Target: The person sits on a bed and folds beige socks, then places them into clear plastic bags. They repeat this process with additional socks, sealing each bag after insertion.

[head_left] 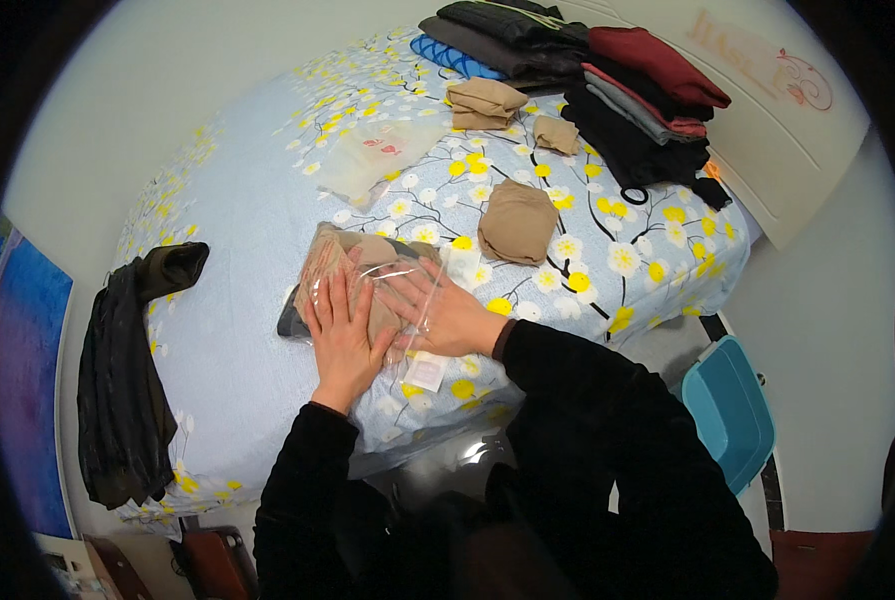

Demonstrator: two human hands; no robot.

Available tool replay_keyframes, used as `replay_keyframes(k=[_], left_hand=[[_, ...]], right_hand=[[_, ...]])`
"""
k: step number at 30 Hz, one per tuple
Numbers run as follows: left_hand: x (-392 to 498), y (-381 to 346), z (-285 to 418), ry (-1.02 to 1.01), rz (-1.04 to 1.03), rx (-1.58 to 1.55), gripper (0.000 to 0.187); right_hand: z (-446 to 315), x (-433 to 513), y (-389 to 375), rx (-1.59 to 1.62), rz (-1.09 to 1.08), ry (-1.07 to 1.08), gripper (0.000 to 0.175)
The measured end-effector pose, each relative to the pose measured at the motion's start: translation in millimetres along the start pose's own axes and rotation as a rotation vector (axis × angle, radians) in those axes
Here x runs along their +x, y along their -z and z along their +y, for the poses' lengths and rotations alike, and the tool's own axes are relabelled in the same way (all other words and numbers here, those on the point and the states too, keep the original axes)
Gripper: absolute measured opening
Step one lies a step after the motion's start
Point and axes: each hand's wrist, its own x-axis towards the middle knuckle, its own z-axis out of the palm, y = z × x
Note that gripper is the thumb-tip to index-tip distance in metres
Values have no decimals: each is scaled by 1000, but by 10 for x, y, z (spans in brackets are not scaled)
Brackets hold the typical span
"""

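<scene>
A clear plastic bag (332, 259) with red print lies on the bed, with folded beige and dark cloth inside it. My left hand (344, 330) presses flat on top of the bag, fingers spread. From the right, my right hand (440, 315) reaches in under the clear film at the bag's mouth, its fingers apart over the beige cloth (368, 250). Whether its fingertips grip any cloth cannot be made out. A small white label (425, 371) shows at the near side of the bag. Just right of the bag rests a folded beige garment bundle (518, 223).
Another printed plastic bag (376, 154) lies flat beyond. Two more beige bundles (486, 103) (557, 135) sit near stacked dark clothes (507, 41) and a red-topped clothes pile (653, 67) by the headboard (777, 150). Dark trousers (121, 390) hang over the left edge. A blue basin (729, 412) stands right.
</scene>
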Motion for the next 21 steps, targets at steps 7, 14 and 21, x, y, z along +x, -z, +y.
replay_keyframes(k=[7,14,21], left_hand=[[-288,243,81,-117,-7,-220,70],[-364,393,229,-270,110,-272,59],[-130,263,160,-371,278,-86,34]], right_hand=[[-58,-181,320,5,41,52,58],[302,-482,547,-22,216,17,41],[355,-258,666,-177,336,-54,31]])
